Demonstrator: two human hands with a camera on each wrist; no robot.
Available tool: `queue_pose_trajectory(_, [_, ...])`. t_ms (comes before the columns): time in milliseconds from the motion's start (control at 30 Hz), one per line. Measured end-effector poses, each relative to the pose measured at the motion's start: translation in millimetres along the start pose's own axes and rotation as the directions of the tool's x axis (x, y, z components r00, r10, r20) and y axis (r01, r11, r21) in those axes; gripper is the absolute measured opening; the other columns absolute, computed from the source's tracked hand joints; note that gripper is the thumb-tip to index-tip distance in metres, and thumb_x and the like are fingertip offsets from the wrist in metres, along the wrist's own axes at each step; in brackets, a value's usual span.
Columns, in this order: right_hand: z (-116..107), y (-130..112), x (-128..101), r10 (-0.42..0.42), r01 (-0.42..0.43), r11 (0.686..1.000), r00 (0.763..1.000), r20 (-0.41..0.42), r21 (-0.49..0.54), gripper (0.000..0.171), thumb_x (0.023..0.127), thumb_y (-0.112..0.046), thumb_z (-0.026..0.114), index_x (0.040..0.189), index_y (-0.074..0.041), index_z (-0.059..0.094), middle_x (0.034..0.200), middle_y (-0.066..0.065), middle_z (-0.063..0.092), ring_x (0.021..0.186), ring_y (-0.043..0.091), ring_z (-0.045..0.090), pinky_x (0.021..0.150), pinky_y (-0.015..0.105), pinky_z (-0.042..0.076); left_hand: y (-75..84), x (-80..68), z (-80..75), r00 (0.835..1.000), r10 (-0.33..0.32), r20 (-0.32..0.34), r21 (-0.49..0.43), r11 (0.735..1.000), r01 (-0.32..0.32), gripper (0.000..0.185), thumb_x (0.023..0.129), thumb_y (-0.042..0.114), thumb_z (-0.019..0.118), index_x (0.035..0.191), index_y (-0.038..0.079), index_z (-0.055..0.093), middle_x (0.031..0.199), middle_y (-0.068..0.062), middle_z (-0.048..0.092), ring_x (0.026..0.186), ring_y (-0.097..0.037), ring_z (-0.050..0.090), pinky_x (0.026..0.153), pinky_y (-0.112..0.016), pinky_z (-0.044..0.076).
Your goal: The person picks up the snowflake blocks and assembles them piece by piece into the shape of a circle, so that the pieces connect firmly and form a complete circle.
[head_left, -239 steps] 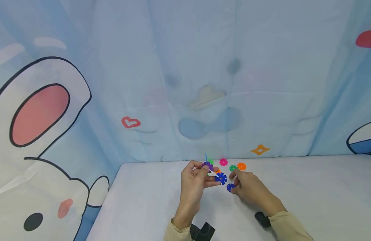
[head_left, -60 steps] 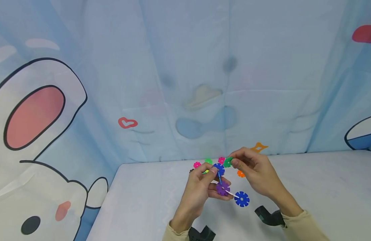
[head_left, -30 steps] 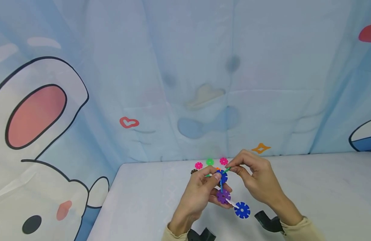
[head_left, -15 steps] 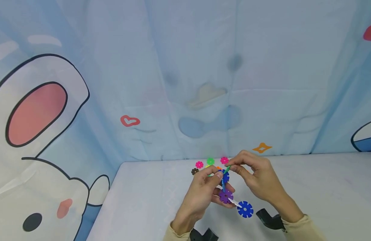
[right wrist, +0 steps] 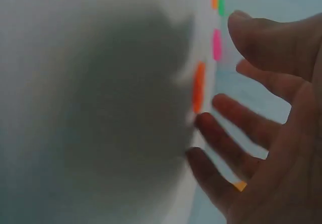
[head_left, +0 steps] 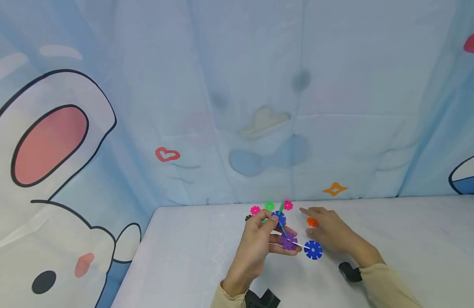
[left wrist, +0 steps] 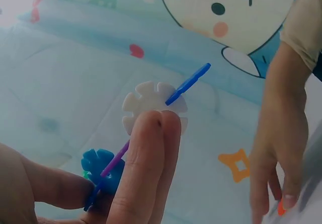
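My left hand pinches a chain of notched snowflake discs near its upper blue disc. A green disc sticks up from that blue disc. Below it, edge-on blue and white discs link a purple disc and another blue disc at the far end. The left wrist view shows the white disc face-on behind two fingers. My right hand, fingers spread and holding nothing, reaches around a loose orange disc on the table. The right wrist view shows that orange disc near the fingertips.
Loose discs lie along the back of the white table: a pink disc, a light green disc, another pink disc and a brown disc. A printed blue curtain hangs behind.
The right hand brought the green disc to the chain's upper blue disc and let it go there. It has since moved right and down to the orange disc. The left hand keeps its hold.
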State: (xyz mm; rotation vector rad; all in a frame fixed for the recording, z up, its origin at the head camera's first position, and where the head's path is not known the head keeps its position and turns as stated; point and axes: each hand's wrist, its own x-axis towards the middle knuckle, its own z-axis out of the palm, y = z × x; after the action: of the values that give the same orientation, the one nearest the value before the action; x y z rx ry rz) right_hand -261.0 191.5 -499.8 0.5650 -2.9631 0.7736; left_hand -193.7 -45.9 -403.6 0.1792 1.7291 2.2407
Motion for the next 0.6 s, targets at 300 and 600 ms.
queue_pose_trajectory(300, [7, -11, 2, 0.013, -0.012, 1.0, 0.998, 0.061, -0.026, 0.028, 0.095, -0.012, 0.079, 0.123, -0.009, 0.078, 0.138, 0.018, 0.069, 0.128, 0.049, 0.057, 0.108, 0.072, 0.048, -1.1, 0.9, 0.6, 1.0, 0.01, 0.018, -0.01, 1.0, -0.01, 0.019, 0.112, 0.017, 0.047, 0.105, 0.002, 0.055, 0.097, -0.022, 0.078, 0.085, -0.048, 0.078, 0.073, -0.049, 0.067])
queue_pose_trajectory(600, [5, -7, 2, 0.172, -0.176, 0.983, 0.982, 0.075, 0.049, 0.023, 0.09, -0.013, 0.085, 0.104, -0.006, 0.068, 0.088, 0.003, 0.06, 0.081, 0.02, 0.056, 0.075, 0.04, 0.059, -2.3, -0.9, 2.6, 0.999, 0.031, 0.01, 0.01, 0.999, -0.031, 0.023, 0.113, 0.023, 0.049, 0.105, 0.002, 0.056, 0.098, -0.027, 0.078, 0.083, -0.046, 0.079, 0.07, -0.046, 0.067])
